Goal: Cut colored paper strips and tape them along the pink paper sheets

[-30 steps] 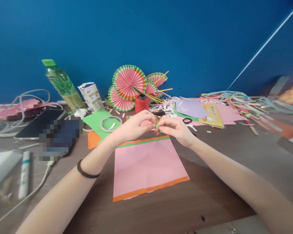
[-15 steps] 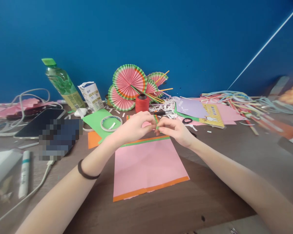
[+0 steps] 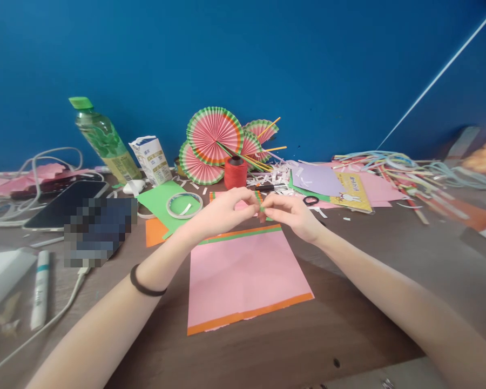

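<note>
My left hand [image 3: 222,212] and my right hand [image 3: 291,213] meet above the far edge of a pink paper sheet [image 3: 243,275] with green and orange border strips. Both pinch a small green strip of paper [image 3: 261,208] between their fingertips. A black hair band circles my left wrist [image 3: 143,285]. Behind the hands lies a small folded pink piece with an orange and green edge [image 3: 243,199].
At the back stand pleated watermelon-coloured paper fans [image 3: 214,141], a red thread spool [image 3: 235,172], a green bottle [image 3: 103,140] and a small carton [image 3: 151,159]. A tape ring [image 3: 183,205] lies on green paper. Phones, cables and a pen [image 3: 39,289] are left; paper scraps and strips right.
Both hands stay pinched together on the strip; the fingers have shifted only slightly. The pink sheet has not moved.
</note>
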{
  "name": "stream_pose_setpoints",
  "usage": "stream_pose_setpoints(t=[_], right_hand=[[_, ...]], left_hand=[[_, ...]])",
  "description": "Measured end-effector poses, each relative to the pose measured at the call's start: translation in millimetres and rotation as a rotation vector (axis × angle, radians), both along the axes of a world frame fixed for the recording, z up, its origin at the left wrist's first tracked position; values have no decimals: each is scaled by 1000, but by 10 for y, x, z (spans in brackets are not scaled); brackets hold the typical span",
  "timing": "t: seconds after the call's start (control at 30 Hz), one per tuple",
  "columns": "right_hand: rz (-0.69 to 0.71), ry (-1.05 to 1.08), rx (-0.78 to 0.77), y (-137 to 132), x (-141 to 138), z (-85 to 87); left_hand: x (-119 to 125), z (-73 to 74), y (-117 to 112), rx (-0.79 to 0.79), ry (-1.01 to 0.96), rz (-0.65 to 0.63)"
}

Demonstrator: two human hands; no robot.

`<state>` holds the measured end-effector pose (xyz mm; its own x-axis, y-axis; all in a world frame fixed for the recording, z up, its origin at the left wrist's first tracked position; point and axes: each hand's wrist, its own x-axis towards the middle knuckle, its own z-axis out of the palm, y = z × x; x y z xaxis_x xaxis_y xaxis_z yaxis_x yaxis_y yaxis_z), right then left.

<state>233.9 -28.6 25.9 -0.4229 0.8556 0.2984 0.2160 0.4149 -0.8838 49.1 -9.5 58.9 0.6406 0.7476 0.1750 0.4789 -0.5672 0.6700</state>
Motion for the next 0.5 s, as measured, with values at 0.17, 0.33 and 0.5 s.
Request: stream_pose_setpoints(t=[0.17, 0.33, 0.5], right_hand=[[-41, -18, 25, 7, 14, 7], [-295, 51, 154, 35, 73, 65], [-509, 85, 320, 73, 136, 137]], left_hand=[[-69, -18, 96, 13, 24, 62], [-464, -49, 446, 124, 324, 382], [-830, -117, 646, 346, 574, 687]])
